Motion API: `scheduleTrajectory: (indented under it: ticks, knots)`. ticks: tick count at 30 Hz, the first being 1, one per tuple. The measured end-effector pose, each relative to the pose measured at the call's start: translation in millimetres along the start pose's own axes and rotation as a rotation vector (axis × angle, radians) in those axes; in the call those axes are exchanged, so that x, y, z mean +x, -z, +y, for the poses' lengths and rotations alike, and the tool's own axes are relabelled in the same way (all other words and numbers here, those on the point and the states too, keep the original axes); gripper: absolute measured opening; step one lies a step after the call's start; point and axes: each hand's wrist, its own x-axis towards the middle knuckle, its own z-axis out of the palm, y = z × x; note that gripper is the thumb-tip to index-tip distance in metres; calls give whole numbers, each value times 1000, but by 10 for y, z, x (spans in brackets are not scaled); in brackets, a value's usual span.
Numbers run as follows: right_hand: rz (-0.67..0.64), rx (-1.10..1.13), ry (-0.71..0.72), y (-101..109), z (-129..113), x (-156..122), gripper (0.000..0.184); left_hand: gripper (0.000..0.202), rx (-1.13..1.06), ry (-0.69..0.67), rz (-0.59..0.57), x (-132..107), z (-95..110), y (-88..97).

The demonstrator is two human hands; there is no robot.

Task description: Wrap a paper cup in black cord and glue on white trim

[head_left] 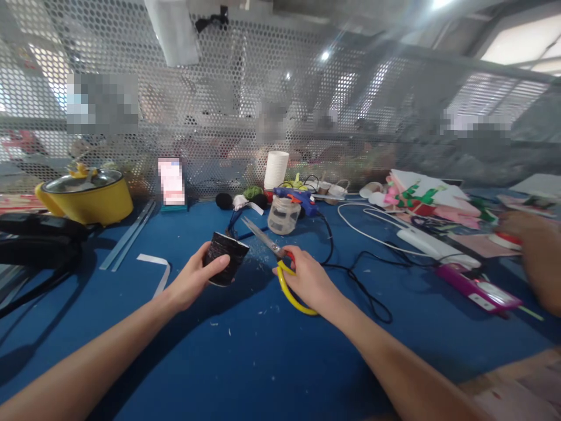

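My left hand [195, 275] is closed around a small black cup-like piece [225, 251] with a pale rim, tilted, its thumb lying across the side. In my right hand [307, 275] is a pair of scissors [287, 278] with yellow and red handles. The blades point up and left, toward the black piece but apart from it. Just beyond the blades stands a clear plastic jar [284, 216], and a blue glue gun [300, 197] rests at it. Small pale scraps lie on the blue tabletop [236, 351] around my hands.
A yellow pot [94, 199] with a glass lid stands at the left, near a lit phone [172, 182]. White paper cups [276, 169] are stacked behind the jar. Cables and a purple power strip [480, 290] lie right. Another person's arm [537, 257] reaches in there. A perforated metal screen [228, 105] closes the back.
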Motion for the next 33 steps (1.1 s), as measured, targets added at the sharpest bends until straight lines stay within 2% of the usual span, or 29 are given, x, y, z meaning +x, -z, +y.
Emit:
scheduleTrajectory:
  ticks: [4, 11, 14, 17, 19, 21, 23, 25, 29, 33]
  knots:
    - [-37, -229, 79, -29, 57, 9, 36, 50, 31, -36, -13, 6, -13, 23]
    - [-43, -280, 149, 72, -39, -98, 15, 49, 100, -125, -36, 16, -40, 49]
    - [37, -16, 247, 189, -155, -115, 14, 54, 158, -125, -38, -1, -12, 27]
    - [167, 366, 460, 298, -330, -107, 22, 56, 248, -131, -41, -30, 26, -6]
    - [213, 472, 570, 313, -456, -85, 25, 56, 284, -144, -49, -43, 38, -21]
    - [224, 498, 625, 268, -564, -55, 17, 55, 307, -148, -57, -49, 38, -24]
    - [223, 522, 633, 187, -635, -26, 2, 54, 339, -149, -45, -49, 35, -18]
    - [225, 563, 622, 113, -657, 1, 8, 53, 379, -164, -19, -46, 36, -9]
    - [246, 672, 529, 92, -575, 52, 4, 57, 461, -253, 17, -42, 35, 12]
    - [150, 611, 431, 154, -489, 65, 23, 61, 507, -320, 25, -44, -8, 26]
